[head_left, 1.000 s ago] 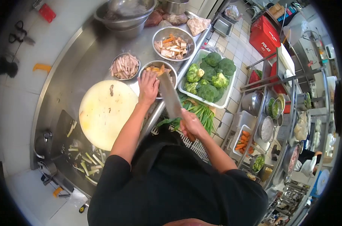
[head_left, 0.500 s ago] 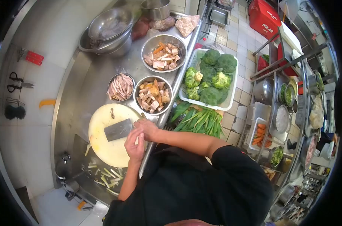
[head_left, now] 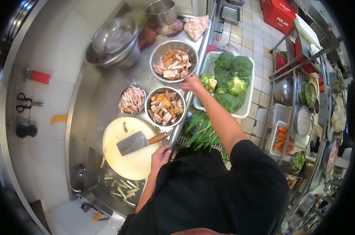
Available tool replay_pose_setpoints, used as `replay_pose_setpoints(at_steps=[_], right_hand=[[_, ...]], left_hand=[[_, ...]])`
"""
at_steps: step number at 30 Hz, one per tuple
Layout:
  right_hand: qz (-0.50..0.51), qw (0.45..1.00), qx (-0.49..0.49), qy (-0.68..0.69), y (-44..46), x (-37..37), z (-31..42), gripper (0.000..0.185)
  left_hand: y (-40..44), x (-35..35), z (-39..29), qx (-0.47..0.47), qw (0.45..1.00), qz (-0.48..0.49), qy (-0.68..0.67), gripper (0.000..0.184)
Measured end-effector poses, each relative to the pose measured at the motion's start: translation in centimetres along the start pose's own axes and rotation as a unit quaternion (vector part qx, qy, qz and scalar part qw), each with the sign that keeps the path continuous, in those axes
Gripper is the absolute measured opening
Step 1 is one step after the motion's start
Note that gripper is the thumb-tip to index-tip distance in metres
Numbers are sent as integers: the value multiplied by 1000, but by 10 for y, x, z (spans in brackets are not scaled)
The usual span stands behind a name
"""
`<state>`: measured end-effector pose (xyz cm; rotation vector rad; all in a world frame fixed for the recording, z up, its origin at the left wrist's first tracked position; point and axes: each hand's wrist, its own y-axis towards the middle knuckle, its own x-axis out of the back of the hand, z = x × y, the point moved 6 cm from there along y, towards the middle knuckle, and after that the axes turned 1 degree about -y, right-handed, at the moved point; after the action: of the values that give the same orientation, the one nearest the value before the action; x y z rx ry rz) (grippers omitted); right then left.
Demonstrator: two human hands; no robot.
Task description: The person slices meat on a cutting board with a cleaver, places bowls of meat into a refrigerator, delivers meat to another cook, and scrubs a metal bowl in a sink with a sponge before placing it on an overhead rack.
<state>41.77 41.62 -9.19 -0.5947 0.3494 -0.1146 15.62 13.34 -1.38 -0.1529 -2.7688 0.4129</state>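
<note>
My right hand (head_left: 192,83) reaches to the near rim of a metal colander (head_left: 158,73), with fingers over the rim and thumb below it. Chunks of cut meat (head_left: 175,64) fill the colander. My left hand (head_left: 160,156) is loosely curled at the counter's front edge, beside the round cutting board (head_left: 118,162); nothing shows in it. On the board lies a cleaver (head_left: 132,143), its wooden handle (head_left: 158,137) toward the counter edge. A bowl of meat chunks (head_left: 164,107) and a smaller bowl of meat strips (head_left: 131,99) stand behind the board.
Broccoli (head_left: 240,65) fills a white basket (head_left: 246,112) right of the counter, with green leafy stalks (head_left: 203,131) below. Stacked metal bowls (head_left: 114,41) and large meat pieces (head_left: 196,27) stand at the back. Cut stalk pieces (head_left: 126,188) lie in the sink.
My hands have parted. The right hand has left the cleaver handle and moved up to the colander. My left hand has dropped to the counter edge. The whole view has shifted slightly.
</note>
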Motion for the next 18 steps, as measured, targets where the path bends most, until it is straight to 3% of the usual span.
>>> replay_pose_setpoints(at_steps=[3, 6, 9, 10, 12, 14, 16, 18], right_hand=[[25, 985, -64, 156, 39, -16, -23, 48], [-6, 978, -52, 200, 35, -24, -15, 41], [-25, 981, -44, 188, 23, -17, -2, 40], [28, 979, -28, 199, 30, -13, -7, 37], [22, 982, -15, 186, 35, -5, -11, 36], [21, 989, -28, 145, 30, -2, -3, 35], [30, 987, -41, 152, 25, -4, -4, 34], [29, 985, -38, 164, 17, -4, -2, 33]], left_hand=[[13, -19, 29, 100, 992, 39, -62, 27], [29, -42, 47, 126, 975, 82, -162, 35], [40, -57, 50, 224, 950, 83, -200, 43], [44, -59, 49, 212, 952, 111, -190, 43], [49, -50, 19, 108, 969, 117, -187, 37], [62, -15, -29, 14, 991, 68, -118, 32], [78, 26, -68, 32, 988, -13, -149, 32], [109, 58, -53, 98, 991, -41, -87, 38]])
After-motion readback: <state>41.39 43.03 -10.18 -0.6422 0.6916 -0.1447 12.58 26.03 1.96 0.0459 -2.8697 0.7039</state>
